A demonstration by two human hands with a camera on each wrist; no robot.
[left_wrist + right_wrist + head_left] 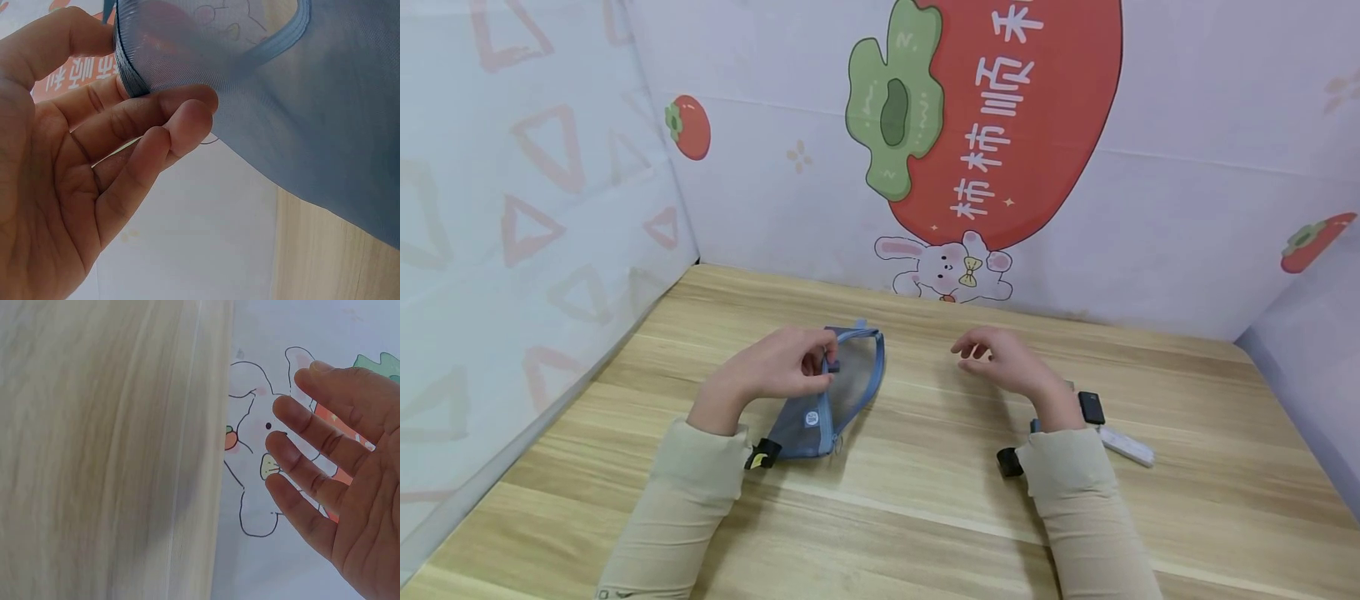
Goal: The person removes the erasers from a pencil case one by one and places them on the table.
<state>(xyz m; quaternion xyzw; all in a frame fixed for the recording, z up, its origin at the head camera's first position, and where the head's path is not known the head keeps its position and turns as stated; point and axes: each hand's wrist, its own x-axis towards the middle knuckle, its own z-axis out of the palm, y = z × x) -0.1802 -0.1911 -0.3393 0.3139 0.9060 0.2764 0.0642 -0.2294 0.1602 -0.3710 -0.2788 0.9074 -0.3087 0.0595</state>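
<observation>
A blue-grey mesh zip pouch (pixel 790 425) stands on the table with its mouth gaping to the right. My left hand (pixel 778 364) pinches the zipper edge at the pouch's upper rim. In the left wrist view, the thin mesh (pixel 337 125) spreads out past the left hand (pixel 81 162), and the edge runs between thumb and fingers. A small dark blue piece shows beside the fingertips in the head view. To the right of the pouch, my right hand (pixel 1000 358) hovers over the table with loosely bent fingers, holding nothing. The right wrist view shows those fingers (pixel 306 462) spread apart.
Beside my right forearm lie a small black rectangular block (pixel 1092 408) and a white bar-shaped item (pixel 1126 446). A blue bit (pixel 1034 425) is partly hidden by that wrist. Printed walls surround the wooden table (pixel 917 517) at the left, back and right.
</observation>
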